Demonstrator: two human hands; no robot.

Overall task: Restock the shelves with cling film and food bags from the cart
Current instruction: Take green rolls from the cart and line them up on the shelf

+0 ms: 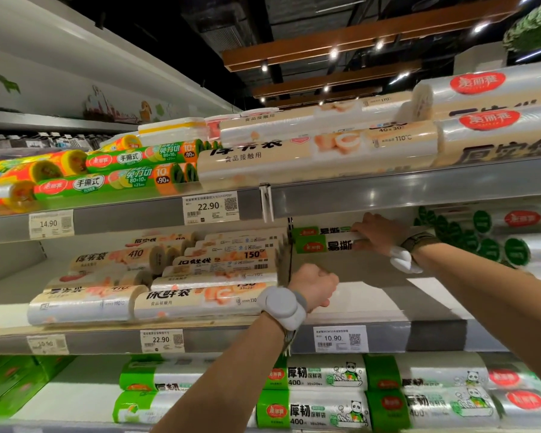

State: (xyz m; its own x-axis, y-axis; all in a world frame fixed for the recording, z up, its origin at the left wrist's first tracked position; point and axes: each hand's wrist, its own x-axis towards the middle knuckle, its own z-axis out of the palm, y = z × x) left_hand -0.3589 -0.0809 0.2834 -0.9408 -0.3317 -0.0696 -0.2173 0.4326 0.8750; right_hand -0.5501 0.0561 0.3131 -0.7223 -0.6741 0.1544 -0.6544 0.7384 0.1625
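The right hand (378,234) reaches into the middle shelf (388,310), in the part to the right of the divider (283,257). Its fingers lie over the top and its thumb goes under the right end of two green-and-white packs (320,242), so it grips them. The packs are stacked one on the other, near the back edge of this shelf and just beside the divider. The left hand (314,287) is lower and nearer to the front edge, close to the divider; its fingers are curled into a fist, and nothing shows inside it. Left of the divider, beige food bag rolls (200,300) lie in piles. A price label (340,338) reading 10.90 sits on the front edge.
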